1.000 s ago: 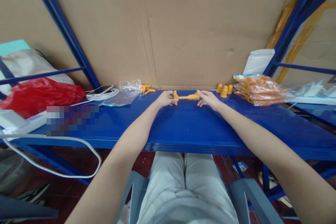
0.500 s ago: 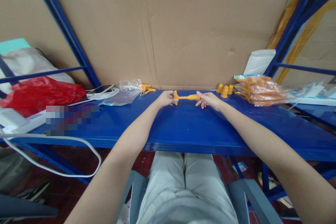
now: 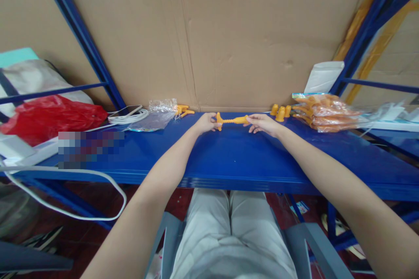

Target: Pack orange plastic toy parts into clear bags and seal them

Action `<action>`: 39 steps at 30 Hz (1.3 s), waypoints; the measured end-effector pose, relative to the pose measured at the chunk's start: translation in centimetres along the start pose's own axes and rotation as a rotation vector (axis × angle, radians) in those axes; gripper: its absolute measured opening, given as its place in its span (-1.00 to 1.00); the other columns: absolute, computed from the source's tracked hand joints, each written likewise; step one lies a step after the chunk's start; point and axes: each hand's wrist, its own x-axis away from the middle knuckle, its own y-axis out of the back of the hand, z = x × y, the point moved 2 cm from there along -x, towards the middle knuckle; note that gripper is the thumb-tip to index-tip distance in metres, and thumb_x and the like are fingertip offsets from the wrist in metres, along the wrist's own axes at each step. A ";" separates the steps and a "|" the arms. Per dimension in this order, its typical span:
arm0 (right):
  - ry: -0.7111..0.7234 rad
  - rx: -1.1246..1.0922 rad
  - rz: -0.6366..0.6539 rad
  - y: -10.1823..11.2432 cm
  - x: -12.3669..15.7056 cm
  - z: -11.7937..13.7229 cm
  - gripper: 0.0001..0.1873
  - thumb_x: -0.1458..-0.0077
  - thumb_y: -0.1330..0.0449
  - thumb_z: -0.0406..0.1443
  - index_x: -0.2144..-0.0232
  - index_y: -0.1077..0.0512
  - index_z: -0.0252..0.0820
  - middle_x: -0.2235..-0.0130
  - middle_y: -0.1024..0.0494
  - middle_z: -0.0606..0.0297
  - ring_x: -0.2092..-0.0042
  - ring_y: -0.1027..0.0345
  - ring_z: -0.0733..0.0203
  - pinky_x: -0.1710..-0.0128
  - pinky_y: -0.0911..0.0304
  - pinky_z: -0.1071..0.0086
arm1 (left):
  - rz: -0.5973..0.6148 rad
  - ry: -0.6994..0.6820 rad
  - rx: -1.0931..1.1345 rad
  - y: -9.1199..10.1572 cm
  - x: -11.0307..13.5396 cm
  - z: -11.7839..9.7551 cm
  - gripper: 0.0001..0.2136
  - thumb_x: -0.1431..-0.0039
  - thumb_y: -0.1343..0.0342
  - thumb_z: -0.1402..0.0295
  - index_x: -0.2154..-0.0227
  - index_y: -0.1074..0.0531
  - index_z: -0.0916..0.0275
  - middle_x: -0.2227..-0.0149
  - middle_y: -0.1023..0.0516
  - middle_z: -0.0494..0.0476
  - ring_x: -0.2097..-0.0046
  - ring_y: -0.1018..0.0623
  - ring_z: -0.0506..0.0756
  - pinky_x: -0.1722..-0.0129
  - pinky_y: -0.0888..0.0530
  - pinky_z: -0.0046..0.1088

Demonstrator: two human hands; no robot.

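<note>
Just above the blue tabletop (image 3: 229, 157), an orange plastic T-handled piece (image 3: 240, 120) with a ridged, screw-like shaft lies level between my two hands. My left hand (image 3: 207, 123) is closed on its crossbar end. The thicker right end sits in a pinch of my right hand (image 3: 262, 124), with the other fingers loosely curled below. Fingertips cover part of both ends. Several small orange thimble-shaped caps (image 3: 279, 114) stand to the right of my right hand. Left of my left hand are orange plastic pieces with a small chain (image 3: 185, 110).
Clear plastic bags of orange pieces (image 3: 327, 113) are stacked at the right. A clear bag (image 3: 153, 117), coiled white cable (image 3: 131, 115) and red plastic bag (image 3: 55, 117) lie at the left. Cardboard (image 3: 245, 43) walls the back, between blue metal posts (image 3: 78, 35).
My right hand has shifted slightly on the right end of the orange piece. My left hand and the crossbar have stayed put.
</note>
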 end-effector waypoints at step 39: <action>0.020 -0.002 0.023 -0.4 -0.4 -0.3 -0.85 -0.15 -0.22 -0.27 0.24 -0.40 -0.23 0.25 -0.59 0.18 0.54 -0.34 0.45 0.65 -0.18 0.61 | 0.002 -0.008 0.031 -0.1 0.0 0.0 -0.81 0.03 -0.28 0.57 0.32 -0.43 0.36 0.53 -0.56 0.06 0.49 -0.55 -0.02 0.47 -0.45 -0.56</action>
